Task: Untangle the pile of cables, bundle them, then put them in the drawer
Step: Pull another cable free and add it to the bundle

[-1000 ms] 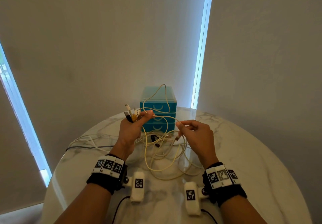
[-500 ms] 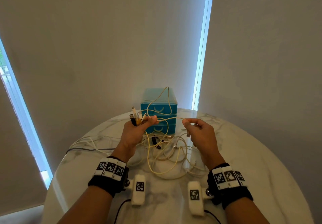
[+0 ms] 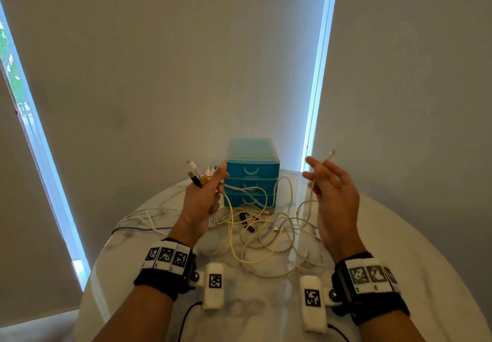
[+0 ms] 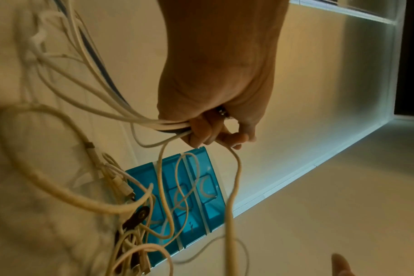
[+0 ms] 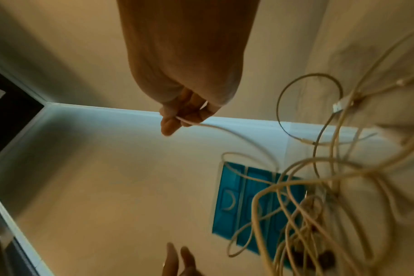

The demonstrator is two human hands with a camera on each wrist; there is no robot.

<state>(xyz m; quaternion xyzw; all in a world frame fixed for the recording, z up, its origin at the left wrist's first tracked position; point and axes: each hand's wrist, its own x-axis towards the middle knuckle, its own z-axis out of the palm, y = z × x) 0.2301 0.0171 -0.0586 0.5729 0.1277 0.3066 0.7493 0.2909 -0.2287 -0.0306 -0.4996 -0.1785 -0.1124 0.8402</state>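
1. Marble tabletop (image 3: 399, 235) carries tangled cables (image 3: 266, 235) before blue drawer unit (image 3: 251, 174) at 12 o'clock
2. Left hand (image 3: 202, 197) grips several plug ends (image 3: 198, 174)
3. Right hand (image 3: 332, 189), raised at 2 o'clock, pinches one cable end (image 3: 328, 155)

Both forearms reach forward, raised and apart. The left hand (image 3: 203, 197) is fisted around a bunch of cables (image 3: 198, 175); the right hand (image 3: 331, 192) pinches one cable end (image 3: 328, 156), fingers loosely spread.
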